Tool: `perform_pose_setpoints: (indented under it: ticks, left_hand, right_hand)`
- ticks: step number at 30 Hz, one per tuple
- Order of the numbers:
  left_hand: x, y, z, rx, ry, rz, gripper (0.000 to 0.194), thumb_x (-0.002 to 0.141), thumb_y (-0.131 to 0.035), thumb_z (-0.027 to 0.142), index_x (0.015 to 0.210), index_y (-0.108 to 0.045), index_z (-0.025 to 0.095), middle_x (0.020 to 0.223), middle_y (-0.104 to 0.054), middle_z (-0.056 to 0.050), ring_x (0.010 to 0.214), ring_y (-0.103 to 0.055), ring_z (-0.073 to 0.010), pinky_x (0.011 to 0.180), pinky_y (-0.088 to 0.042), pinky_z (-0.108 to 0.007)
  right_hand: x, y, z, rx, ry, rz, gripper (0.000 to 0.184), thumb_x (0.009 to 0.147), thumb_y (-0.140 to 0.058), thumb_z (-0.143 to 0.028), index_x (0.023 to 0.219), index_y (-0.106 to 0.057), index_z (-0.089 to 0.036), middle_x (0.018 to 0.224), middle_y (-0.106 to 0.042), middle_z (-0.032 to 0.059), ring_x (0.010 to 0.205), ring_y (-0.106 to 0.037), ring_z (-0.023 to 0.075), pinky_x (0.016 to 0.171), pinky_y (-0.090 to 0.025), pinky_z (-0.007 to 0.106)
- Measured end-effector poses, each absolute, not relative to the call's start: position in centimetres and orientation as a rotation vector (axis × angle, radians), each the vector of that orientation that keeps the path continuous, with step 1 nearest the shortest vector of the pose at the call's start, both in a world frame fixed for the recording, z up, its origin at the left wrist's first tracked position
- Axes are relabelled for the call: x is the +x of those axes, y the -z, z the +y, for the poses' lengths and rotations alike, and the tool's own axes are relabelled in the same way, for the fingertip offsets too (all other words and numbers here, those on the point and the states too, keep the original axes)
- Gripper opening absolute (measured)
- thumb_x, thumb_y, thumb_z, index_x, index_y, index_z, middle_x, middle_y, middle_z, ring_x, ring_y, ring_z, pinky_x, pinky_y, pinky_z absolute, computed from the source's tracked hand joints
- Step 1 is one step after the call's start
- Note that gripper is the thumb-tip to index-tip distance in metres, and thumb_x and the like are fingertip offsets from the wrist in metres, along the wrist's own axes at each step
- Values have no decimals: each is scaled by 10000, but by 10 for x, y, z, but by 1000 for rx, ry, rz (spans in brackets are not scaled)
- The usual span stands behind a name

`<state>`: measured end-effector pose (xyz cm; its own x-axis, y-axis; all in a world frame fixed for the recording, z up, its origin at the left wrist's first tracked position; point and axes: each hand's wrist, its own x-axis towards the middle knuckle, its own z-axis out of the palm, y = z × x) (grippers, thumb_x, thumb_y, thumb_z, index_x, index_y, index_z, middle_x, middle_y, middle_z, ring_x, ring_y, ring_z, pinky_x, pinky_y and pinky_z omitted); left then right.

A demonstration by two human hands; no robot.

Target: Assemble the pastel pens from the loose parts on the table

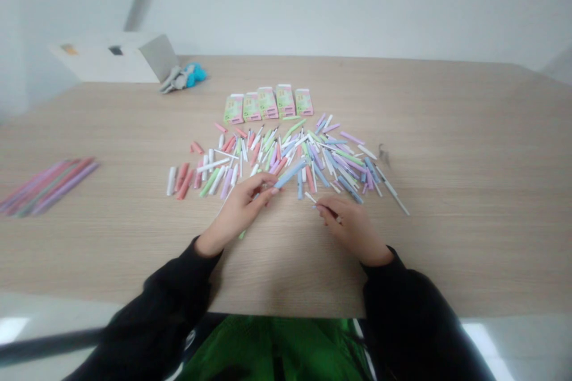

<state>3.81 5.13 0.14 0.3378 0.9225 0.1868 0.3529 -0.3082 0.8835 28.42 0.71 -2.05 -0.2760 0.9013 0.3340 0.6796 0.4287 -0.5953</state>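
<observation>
My left hand [248, 202] is closed on a light blue pen barrel [292, 172], which points up and to the right over the pile. My right hand [351, 223] pinches a small, slim white pen part [310, 196] a little to the right of it; most of that part is hidden by the fingers. In front of both hands lies a loose heap of pen parts [322, 158]: barrels, caps and thin refills in white, red, green, blue and purple. A green piece [242, 234] shows below my left hand.
Several long coloured pens [49, 187] lie side by side at the left. Behind the heap stands a row of small green and pink boxes [268, 103]. A white box [120, 59] and a blue and grey bundle [185, 76] are at the back left, near the wall.
</observation>
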Motion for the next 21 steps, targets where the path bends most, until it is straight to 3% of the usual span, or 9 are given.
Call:
perform_pose_setpoints:
  ticks: [6, 12, 14, 18, 21]
  left_hand:
    - [37, 0, 50, 1857, -896, 1081, 164, 961, -538, 291, 1061, -589, 171, 702, -612, 5, 695, -594, -160, 746, -467, -326]
    - [39, -2, 47, 1787, -984, 1041, 209, 969, -498, 249, 1165, -518, 182, 999, -663, -51, 631, -540, -105, 658, -458, -288]
    - [40, -6, 46, 1810, -985, 1067, 219, 973, -484, 257, 1170, -544, 182, 1003, -649, -53, 629, -516, -104, 637, -448, -282]
    - [38, -8, 47, 1741, -974, 1076, 185, 953, -506, 339, 1022, -584, 186, 834, -565, -20, 645, -518, -128, 629, -447, -287]
    - [34, 1, 50, 1622, -977, 1062, 327, 945, -433, 517, 979, -533, 208, 749, -491, -1, 634, -503, -146, 608, -450, -295]
  right_hand:
    - [285, 20, 6, -1305, -435, -2061, 177, 968, -527, -182, 934, -699, -167, 880, -741, 67, 810, -684, 196, 759, -520, 314]
    - [284, 20, 6, -1311, -440, -2060, 177, 965, -524, -185, 933, -698, -176, 844, -726, 61, 769, -675, 191, 736, -522, 311]
    - [284, 20, 6, -1309, -432, -2059, 177, 963, -526, -186, 928, -699, -177, 827, -723, 59, 759, -675, 192, 731, -524, 310]
    - [284, 20, 6, -1322, -431, -2070, 177, 960, -528, -194, 922, -700, -194, 827, -726, 55, 764, -680, 198, 731, -531, 315]
    - [284, 20, 6, -1321, -443, -2068, 166, 956, -535, -201, 929, -699, -197, 839, -730, 59, 749, -681, 197, 692, -531, 307]
